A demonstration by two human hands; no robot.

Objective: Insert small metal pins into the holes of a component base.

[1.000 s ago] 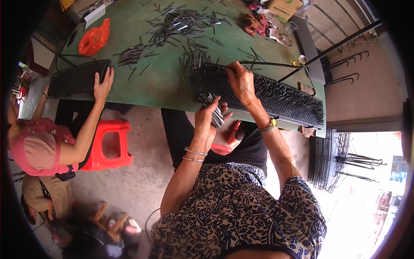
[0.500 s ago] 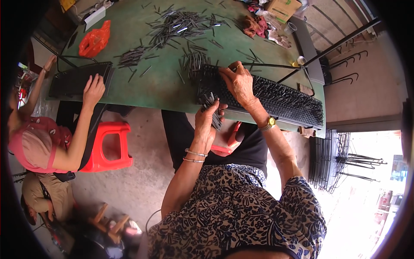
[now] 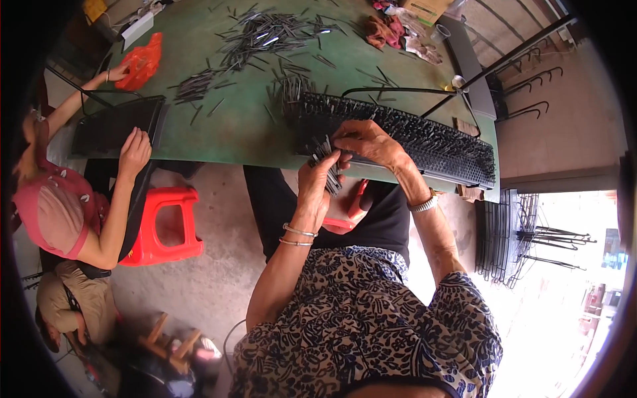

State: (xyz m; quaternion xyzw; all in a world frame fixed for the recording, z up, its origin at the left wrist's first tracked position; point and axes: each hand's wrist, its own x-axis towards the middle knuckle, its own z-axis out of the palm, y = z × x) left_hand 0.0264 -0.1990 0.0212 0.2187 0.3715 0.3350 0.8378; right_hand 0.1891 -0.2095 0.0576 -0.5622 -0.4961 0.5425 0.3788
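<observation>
The left hand (image 3: 317,180) is closed around a small bundle of short dark metal pins (image 3: 325,159), held at the near edge of the green surface (image 3: 245,126). Right beside it, the right hand (image 3: 368,141) curls over the near edge of the long black board studded with rows of upright pins (image 3: 411,136), fingertips pinched close to the bundle; whether it holds a pin of its own I cannot tell. The two hands are just about touching, the bundle sitting between them. The board runs from the middle of the surface off to the right, right along the near edge.

Farther out on the surface, a big loose heap of dark pins (image 3: 272,33) lies scattered, with a smaller pile (image 3: 196,85) to its left. At the far left, an orange plastic bag (image 3: 141,61) rests under another person's hand. That person, in a pink top, has their other hand (image 3: 135,150) flat on a second black board (image 3: 116,126) at the left end. A red plastic stool (image 3: 162,225) stands on the floor below.
</observation>
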